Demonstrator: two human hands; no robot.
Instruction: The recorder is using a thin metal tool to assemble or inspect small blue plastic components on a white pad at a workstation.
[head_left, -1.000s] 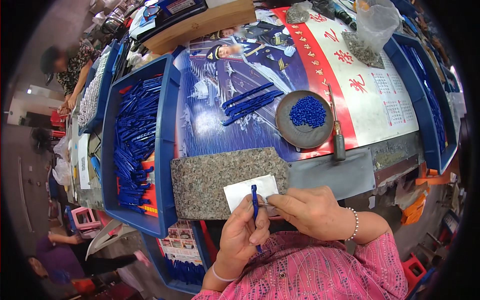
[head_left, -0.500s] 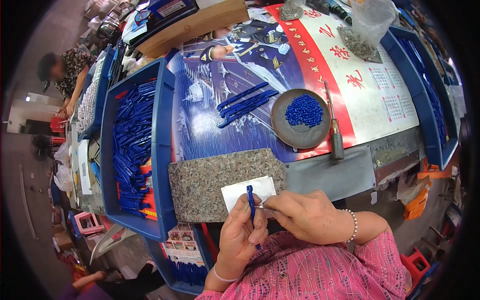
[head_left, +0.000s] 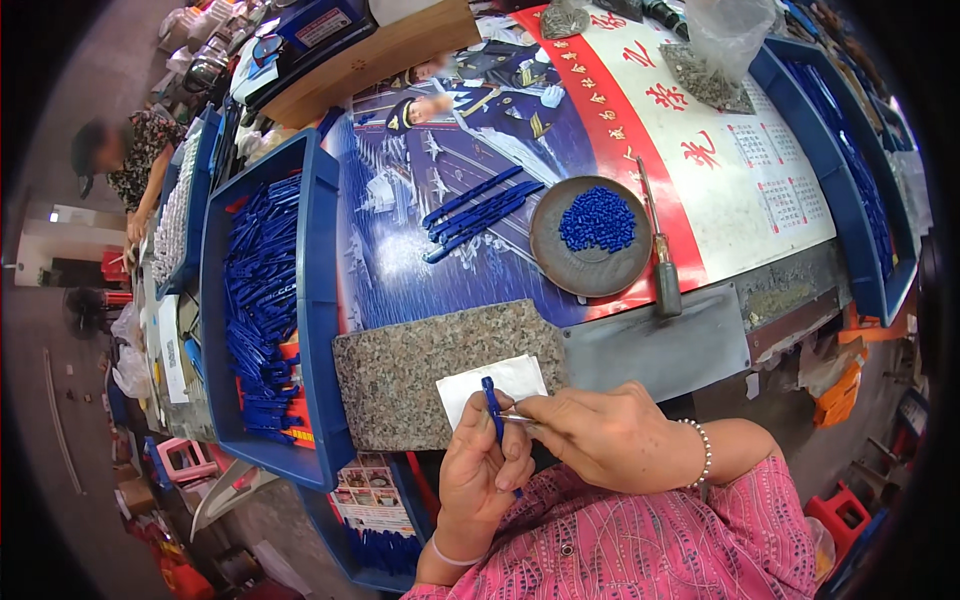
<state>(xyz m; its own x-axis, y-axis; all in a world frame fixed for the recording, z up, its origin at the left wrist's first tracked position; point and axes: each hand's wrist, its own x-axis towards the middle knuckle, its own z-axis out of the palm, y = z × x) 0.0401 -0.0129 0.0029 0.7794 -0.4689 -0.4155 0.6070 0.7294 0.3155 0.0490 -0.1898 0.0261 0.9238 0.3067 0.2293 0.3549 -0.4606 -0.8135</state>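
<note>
My left hand [head_left: 478, 480] is closed on a slender blue plastic piece [head_left: 491, 398], held upright between thumb and fingers. From the right, my right hand [head_left: 625, 440] pinches a thin metal tool [head_left: 517, 417], perhaps tweezers, with its tip against the blue piece. My fingers hide part of both. Beneath them a white paper pad [head_left: 515, 374] lies on a speckled granite slab [head_left: 400, 380]. Beyond the slab sits a round dark dish [head_left: 545, 255] of small blue plastic bits [head_left: 597, 220]. Several similar blue strips [head_left: 480, 217] lie left of the dish.
At left stands a blue bin [head_left: 322, 300] full of blue pieces [head_left: 262, 290]; another blue bin [head_left: 850, 200] is at right. A screwdriver [head_left: 667, 285] rests right of the dish, above a grey metal plate [head_left: 660, 345]. A person [head_left: 150, 150] sits at far left.
The view has shifted slightly. Both hands stay together around the blue piece, with the metal tool still against it. At lower left, another person's arm has left the view.
</note>
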